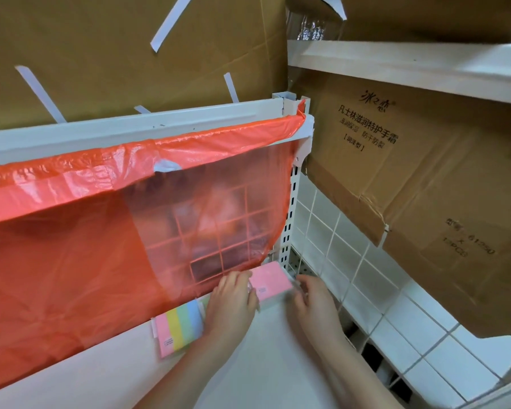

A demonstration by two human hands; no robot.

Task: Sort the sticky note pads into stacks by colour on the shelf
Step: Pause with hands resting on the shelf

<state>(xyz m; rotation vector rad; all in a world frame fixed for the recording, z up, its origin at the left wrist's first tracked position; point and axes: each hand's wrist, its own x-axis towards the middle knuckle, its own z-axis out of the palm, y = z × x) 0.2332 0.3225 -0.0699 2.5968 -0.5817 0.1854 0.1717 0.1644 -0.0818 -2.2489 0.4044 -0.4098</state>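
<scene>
Sticky note pads are found at two stations on the white shelf (pixel 263 349), both toward its back edge; sorting appears under way, not complete.

Nearest item: a multicolour pad (pixel 179 327), striped pink, yellow, green and blue, lies flat on the shelf just left of the left hand. It is held by neither hand. A further pale edge shows between it and the left hand; whether that is another pad cannot be told.

Left hand (pixel 233 302): palm down, fingers curved over the left side of the pink stack (pixel 273 280), touching it. Right hand (pixel 314 299): fingers bent against the stack's right side. Both hands clasp the stack from opposite sides. In my judgement they are squaring it up or seating it, though placing and lifting cannot be told apart.

Pink stack: sits in the back right corner of the shelf, just beside the perforated upright (pixel 289 214) and the white wire grid (pixel 331 246). Its side shows some depth, which suggests several pads; the count cannot be read.

Behind: a translucent red plastic sheet (pixel 101 231) hangs from the shelf rail above and covers most of the rear. More pads may lie behind it; this cannot be confirmed. Cardboard boxes (pixel 396 172) stand beyond to the right.

Assessment: one colour group, pink, looks gathered. The multicolour pad's final place is not settled. No other single-colour stacks are visible, so the remaining work cannot be sized.
</scene>
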